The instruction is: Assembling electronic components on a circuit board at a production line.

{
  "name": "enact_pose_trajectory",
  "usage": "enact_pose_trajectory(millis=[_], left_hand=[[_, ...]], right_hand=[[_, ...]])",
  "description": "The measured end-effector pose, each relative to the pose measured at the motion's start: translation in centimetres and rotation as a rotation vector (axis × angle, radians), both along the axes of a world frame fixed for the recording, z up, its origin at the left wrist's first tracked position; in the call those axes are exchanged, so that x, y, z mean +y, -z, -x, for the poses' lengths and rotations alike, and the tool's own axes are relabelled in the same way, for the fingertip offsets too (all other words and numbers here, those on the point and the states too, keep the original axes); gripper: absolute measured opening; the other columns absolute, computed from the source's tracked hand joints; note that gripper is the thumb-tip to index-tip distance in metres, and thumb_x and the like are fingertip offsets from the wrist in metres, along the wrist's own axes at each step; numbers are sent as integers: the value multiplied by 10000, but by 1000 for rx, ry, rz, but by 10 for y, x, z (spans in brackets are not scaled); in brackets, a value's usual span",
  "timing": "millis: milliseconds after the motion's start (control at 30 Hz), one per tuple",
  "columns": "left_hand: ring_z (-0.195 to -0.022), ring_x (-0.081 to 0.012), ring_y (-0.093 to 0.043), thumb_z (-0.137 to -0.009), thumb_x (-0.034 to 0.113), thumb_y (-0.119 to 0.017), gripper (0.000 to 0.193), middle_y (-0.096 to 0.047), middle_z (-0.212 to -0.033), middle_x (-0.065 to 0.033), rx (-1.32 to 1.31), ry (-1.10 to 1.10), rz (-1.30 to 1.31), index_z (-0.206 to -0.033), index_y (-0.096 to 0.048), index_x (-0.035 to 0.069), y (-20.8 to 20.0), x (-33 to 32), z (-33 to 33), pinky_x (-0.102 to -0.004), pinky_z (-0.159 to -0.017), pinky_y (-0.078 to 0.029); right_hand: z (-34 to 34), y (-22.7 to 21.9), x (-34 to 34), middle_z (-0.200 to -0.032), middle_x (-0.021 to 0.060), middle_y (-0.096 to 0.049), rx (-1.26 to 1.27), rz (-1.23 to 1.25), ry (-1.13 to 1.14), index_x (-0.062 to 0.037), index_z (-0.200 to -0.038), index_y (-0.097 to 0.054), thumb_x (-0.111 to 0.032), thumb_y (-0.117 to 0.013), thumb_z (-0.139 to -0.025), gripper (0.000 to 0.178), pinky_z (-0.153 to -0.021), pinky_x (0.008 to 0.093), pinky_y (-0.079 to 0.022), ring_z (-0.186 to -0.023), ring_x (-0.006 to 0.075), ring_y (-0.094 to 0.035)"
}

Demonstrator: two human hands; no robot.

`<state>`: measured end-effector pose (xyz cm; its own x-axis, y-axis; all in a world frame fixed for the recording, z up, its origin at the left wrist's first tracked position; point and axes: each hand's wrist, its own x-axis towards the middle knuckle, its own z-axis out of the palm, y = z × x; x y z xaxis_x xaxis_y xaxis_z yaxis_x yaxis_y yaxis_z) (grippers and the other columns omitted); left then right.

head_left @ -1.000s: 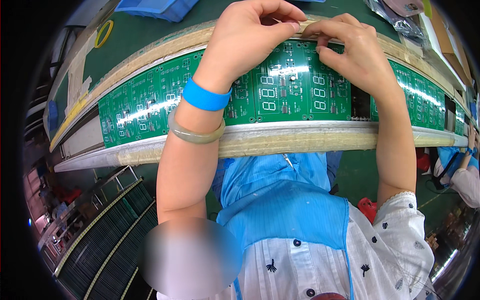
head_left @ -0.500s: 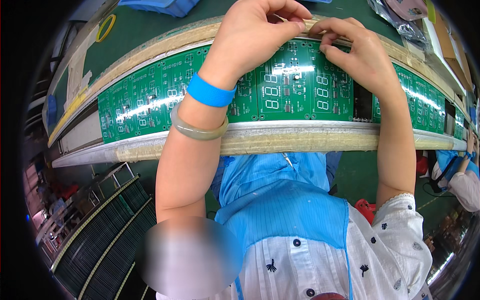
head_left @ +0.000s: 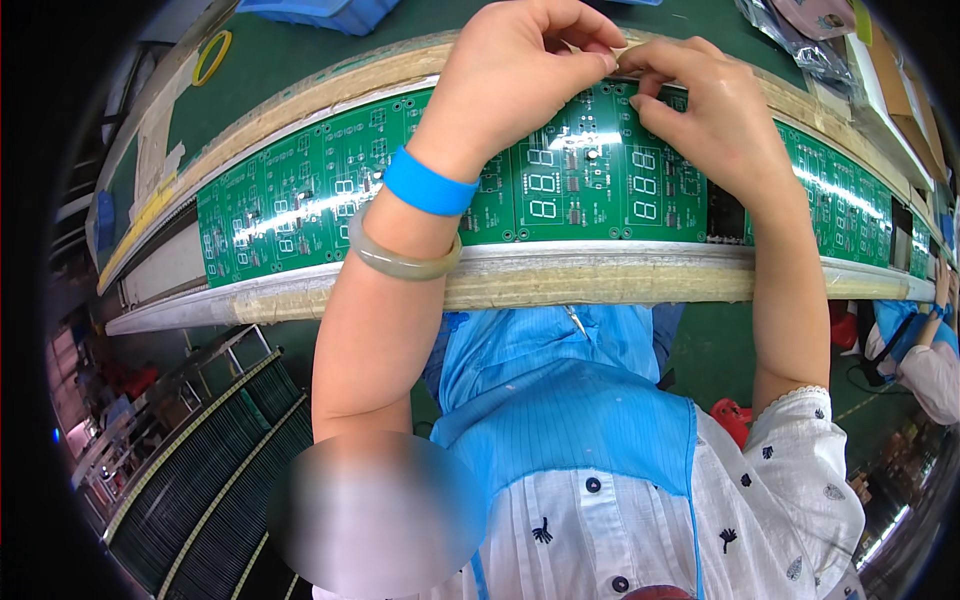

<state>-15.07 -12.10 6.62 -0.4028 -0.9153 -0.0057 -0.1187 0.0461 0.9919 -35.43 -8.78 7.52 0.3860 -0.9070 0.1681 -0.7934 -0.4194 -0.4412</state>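
Note:
Green circuit boards [head_left: 575, 190] with white digit outlines and small parts lie in a row along a long track in front of me. Above the far edge of the middle boards, my left hand [head_left: 515, 80] is closed in a pinch, its fingertips almost meeting those of the other hand. My right hand [head_left: 715, 120] has curled fingers, with index finger and thumb close to the left fingertips. Whatever is between the fingers is too small to make out. A blue band [head_left: 430, 182] and a pale bangle [head_left: 400, 262] circle my left wrist and forearm.
A tape-covered rail [head_left: 600, 288] borders the track on my side. Beyond it are a blue bin [head_left: 335, 12], a yellow ring [head_left: 201, 70] and a silver bag [head_left: 790, 48]. Black slotted racks [head_left: 205, 470] stand lower left. Another person [head_left: 930, 370] is at far right.
My left hand and forearm have shifted slightly right. My right hand has moved a little left, bringing both sets of fingertips closer together. The boards stay in place.

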Motion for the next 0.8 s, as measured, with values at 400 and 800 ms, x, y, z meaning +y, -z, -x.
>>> enact_pose_trajectory(millis=[400,800], left_hand=[[-814,-173,-716,-806,67,-699,202,-750,-873,-113,-222,67,308,-995,-755,22,26,0,12,-305,-752,-570],[-804,-237,-725,-796,76,-681,198,-752,-889,-129,-294,65,352,-977,-749,32,18,6,15,-339,-756,-574]], right_hand=[[21,9,-10,-958,50,-706,-230,-174,125,-25,-1189,-682,-186,-715,-912,322,-831,270,-523,-907,126,-661],[12,-14,-6,-886,173,-729,-306,-256,177,44,-1062,-692,-153,-683,-849,290,-765,350,-549,-827,266,-714]])
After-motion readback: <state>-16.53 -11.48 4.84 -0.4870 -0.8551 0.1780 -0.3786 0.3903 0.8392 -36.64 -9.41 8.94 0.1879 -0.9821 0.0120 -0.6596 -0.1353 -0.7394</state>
